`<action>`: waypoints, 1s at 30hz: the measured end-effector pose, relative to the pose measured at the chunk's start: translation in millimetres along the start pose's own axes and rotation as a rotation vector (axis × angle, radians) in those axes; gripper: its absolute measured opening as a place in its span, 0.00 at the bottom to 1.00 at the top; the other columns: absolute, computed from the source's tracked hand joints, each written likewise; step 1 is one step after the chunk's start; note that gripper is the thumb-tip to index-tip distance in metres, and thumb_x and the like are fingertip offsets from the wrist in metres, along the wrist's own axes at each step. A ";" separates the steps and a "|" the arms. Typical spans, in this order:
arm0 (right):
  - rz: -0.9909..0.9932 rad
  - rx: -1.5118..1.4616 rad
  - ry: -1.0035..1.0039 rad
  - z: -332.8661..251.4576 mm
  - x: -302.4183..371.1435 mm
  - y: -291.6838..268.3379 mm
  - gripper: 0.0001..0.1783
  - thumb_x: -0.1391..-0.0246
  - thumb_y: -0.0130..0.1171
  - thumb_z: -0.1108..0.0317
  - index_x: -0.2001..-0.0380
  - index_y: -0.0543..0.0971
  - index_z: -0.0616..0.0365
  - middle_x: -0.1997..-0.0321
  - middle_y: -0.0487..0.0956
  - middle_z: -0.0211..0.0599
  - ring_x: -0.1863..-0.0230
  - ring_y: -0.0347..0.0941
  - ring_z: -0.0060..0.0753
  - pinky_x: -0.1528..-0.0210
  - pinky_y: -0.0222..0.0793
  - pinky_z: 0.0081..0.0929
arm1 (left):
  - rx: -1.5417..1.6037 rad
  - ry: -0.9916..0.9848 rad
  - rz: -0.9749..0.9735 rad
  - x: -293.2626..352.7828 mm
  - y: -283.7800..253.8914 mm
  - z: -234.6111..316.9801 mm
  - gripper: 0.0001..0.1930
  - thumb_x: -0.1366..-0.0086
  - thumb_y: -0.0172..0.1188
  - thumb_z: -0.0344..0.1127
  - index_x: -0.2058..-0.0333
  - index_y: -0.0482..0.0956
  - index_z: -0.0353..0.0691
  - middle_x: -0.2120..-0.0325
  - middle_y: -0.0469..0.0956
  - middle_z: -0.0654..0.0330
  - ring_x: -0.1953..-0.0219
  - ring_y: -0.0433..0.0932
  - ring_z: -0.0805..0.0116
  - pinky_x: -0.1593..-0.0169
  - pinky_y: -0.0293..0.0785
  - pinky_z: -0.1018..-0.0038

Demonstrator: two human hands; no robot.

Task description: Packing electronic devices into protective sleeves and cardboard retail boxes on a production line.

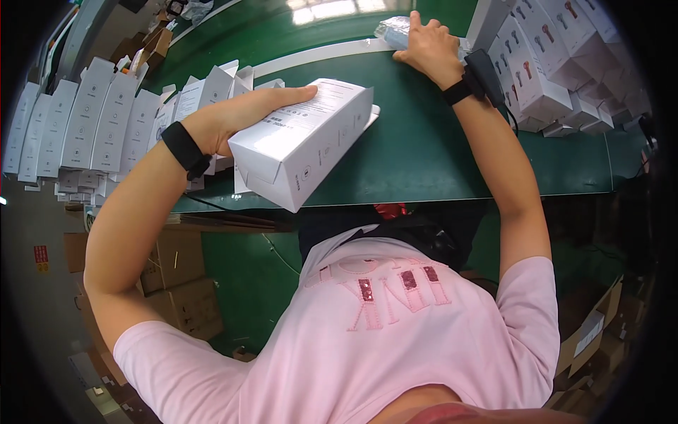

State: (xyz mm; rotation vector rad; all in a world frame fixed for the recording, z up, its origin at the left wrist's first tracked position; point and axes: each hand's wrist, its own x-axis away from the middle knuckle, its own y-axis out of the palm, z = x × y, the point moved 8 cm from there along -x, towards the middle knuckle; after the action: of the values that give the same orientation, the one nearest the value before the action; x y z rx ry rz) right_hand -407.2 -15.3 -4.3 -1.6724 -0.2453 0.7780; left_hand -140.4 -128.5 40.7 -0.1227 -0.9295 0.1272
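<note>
Held tilted white carton (304, 145) in left hand (229, 116); had right hand (432, 53) at clear packet (391, 32), couldn't tell whether grasping. Possibly risked dropping carton through slackened one-handed grip.

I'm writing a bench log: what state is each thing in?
White rectangular cardboard box: tilted, near end closed, held by left hand
Bluish packet, clear plastic: under right hand
Tall white cartons, left: standing in a row
White printed boxes, right: stacked
White flapped cartons: open
</note>
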 end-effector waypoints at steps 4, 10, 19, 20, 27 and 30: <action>-0.244 -0.051 -0.083 30.3 -18.6 21.0 0.35 0.61 0.66 0.52 0.50 0.74 0.61 0.58 0.81 0.54 0.57 0.80 0.57 0.54 0.76 0.44 | 0.114 -0.050 -0.111 -18.9 15.4 -15.6 0.26 0.31 0.56 0.53 0.49 0.74 0.33 0.65 0.83 0.58 0.71 0.85 0.72 0.71 0.82 0.76; -0.249 -0.948 -0.027 39.0 14.4 -38.5 0.24 0.55 0.64 0.62 0.55 0.76 0.65 0.63 0.81 0.41 0.60 0.79 0.33 0.58 0.74 0.30 | -0.491 0.304 0.232 -42.2 8.4 -31.5 0.37 0.33 0.58 0.50 0.39 0.61 0.21 0.51 0.76 0.39 0.51 0.79 0.52 0.46 0.73 0.64; -0.176 -1.840 -0.264 -55.3 124.6 -147.1 0.44 0.51 0.71 0.69 0.34 0.60 0.65 0.42 0.73 0.40 0.42 0.69 0.30 0.36 0.61 0.32 | 0.788 0.892 -0.053 15.1 104.3 9.9 0.43 0.46 0.73 0.32 0.36 0.57 0.34 0.42 0.68 0.55 0.41 0.69 0.64 0.38 0.65 0.68; -0.173 -1.847 -0.268 -55.8 120.0 -149.5 0.44 0.51 0.71 0.69 0.34 0.60 0.65 0.42 0.73 0.40 0.42 0.69 0.30 0.36 0.61 0.32 | 0.781 0.893 -0.047 20.2 99.8 10.0 0.43 0.46 0.73 0.32 0.36 0.57 0.34 0.42 0.68 0.55 0.41 0.69 0.64 0.38 0.65 0.68; 0.456 -1.173 -0.813 -33.9 112.3 -252.3 0.37 0.53 0.72 0.67 0.42 0.69 0.69 0.43 0.73 0.50 0.43 0.70 0.43 0.38 0.62 0.37 | 0.574 0.869 0.014 42.0 74.5 -9.3 0.39 0.44 0.70 0.31 0.37 0.60 0.34 0.46 0.72 0.54 0.44 0.73 0.64 0.41 0.69 0.66; 0.515 -0.895 -0.808 -57.7 128.2 -259.4 0.20 0.58 0.68 0.79 0.57 0.82 0.63 0.58 0.76 0.40 0.57 0.72 0.41 0.48 0.71 0.40 | 0.599 0.849 0.004 48.3 75.6 -17.8 0.38 0.44 0.70 0.31 0.37 0.60 0.34 0.46 0.73 0.54 0.44 0.74 0.64 0.41 0.70 0.66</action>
State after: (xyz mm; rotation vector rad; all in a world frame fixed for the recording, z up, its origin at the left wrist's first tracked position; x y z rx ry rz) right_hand -211.1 78.4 195.3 -2.1854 -0.8358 1.9306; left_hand -101.8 -47.1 56.2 0.3596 -0.0202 0.3210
